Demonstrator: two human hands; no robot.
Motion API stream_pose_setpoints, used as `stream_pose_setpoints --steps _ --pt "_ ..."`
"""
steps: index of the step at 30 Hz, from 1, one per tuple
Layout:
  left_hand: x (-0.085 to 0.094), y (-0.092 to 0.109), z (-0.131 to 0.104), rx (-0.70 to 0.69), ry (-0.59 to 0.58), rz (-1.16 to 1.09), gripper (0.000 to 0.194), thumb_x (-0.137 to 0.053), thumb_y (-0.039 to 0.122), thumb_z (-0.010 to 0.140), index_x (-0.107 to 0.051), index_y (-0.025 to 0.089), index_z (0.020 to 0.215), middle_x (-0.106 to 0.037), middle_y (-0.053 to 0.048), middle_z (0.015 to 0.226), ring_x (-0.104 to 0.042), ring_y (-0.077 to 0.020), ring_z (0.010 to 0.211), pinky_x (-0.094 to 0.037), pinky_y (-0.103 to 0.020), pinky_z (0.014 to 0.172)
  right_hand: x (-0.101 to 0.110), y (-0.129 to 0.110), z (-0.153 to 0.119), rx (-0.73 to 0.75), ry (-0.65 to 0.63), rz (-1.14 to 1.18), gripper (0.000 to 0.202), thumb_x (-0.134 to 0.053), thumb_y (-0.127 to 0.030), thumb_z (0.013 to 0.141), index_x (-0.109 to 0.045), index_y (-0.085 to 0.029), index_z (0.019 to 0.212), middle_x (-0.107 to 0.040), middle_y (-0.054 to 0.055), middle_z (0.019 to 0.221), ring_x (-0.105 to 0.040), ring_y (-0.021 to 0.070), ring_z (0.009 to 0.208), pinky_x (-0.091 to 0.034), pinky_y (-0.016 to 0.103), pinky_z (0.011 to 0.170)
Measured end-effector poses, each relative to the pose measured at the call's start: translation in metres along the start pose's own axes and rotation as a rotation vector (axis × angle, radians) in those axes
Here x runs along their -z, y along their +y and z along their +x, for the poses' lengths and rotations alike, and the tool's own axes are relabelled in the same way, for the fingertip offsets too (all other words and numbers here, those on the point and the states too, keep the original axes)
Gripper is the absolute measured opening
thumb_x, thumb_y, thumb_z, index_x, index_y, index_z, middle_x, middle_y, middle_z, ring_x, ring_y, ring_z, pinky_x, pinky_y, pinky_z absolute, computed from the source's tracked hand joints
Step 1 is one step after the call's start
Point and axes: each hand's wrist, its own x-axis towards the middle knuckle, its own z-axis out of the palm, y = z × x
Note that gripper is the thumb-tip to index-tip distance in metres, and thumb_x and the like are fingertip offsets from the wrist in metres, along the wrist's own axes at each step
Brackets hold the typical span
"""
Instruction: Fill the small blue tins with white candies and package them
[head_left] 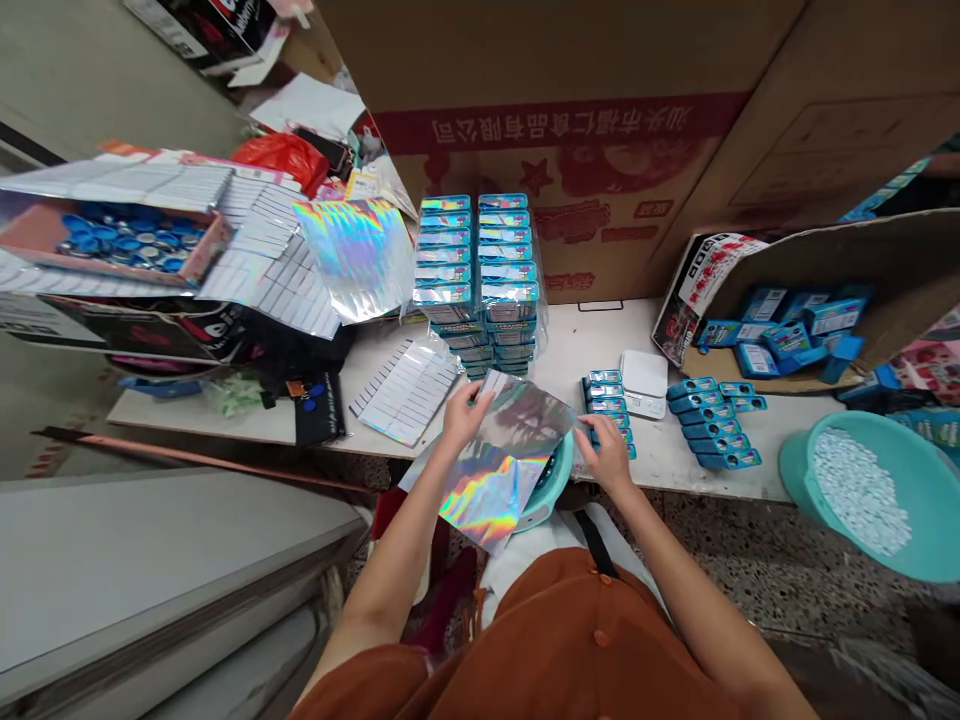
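Note:
A shiny holographic film sheet point(517, 430) is stretched out in front of my body, rainbow reflections across its lower part. Its upper left edge is pinched in my left hand point(463, 412). At the sheet's right corner, my right hand point(607, 455) has its thumb and fingertips closed on the edge. Below the sheet, a teal basin point(556, 490) rests at my lap, mostly covered, with dark small contents just visible. Behind the hands stand two stacks of blue boxes point(480, 260) wrapped in clear plastic. To the right of my right hand is a row of small blue boxes point(609, 395).
A white scale point(643, 380) and more blue boxes point(712, 425) lie rightward. Beyond are an open carton point(675, 320) and a teal bowl of white pieces point(795, 460). Leftward are lined sheets point(409, 395), another holographic sheet point(356, 260) and a pink tray point(210, 250) of blue pieces.

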Motion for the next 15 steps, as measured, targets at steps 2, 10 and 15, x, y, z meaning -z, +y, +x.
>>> stream_pose_setpoints --steps 2,10,15 --pt "0.011 0.021 -0.014 -0.039 -0.052 -0.027 0.026 -0.06 0.042 0.075 -0.068 0.019 0.083 -0.056 0.0 0.071 -0.048 -0.0138 0.067 -0.038 -0.023 0.068 0.001 -0.018 0.007 0.044 0.013 0.027 0.026 -0.051 -0.03 0.087 -0.058 -0.023 0.111 -0.063 0.009 0.104 -0.058 0.0243 0.099 -0.047 0.043 0.088" --pt "0.041 0.084 -0.059 -0.053 -0.254 -0.126 0.025 -0.053 0.042 0.083 -0.061 0.018 0.08 -0.054 0.001 0.071 -0.048 -0.0122 0.066 -0.039 -0.022 0.065 0.005 -0.091 0.038 0.232 -0.016 0.135 0.026 -0.055 -0.032 0.087 -0.06 -0.024 0.112 -0.066 0.006 0.107 -0.058 0.0214 0.103 -0.043 0.039 0.093" --pt "0.053 0.104 -0.068 -0.06 -0.27 -0.183 0.042 -0.064 0.038 0.076 -0.055 0.023 0.114 -0.061 -0.002 0.09 -0.057 -0.0139 0.078 -0.045 -0.024 0.072 0.007 -0.101 0.035 0.154 -0.09 0.254 0.019 -0.051 -0.035 0.09 -0.065 -0.023 0.09 -0.069 0.002 0.084 -0.06 0.0173 0.08 -0.045 0.032 0.079"
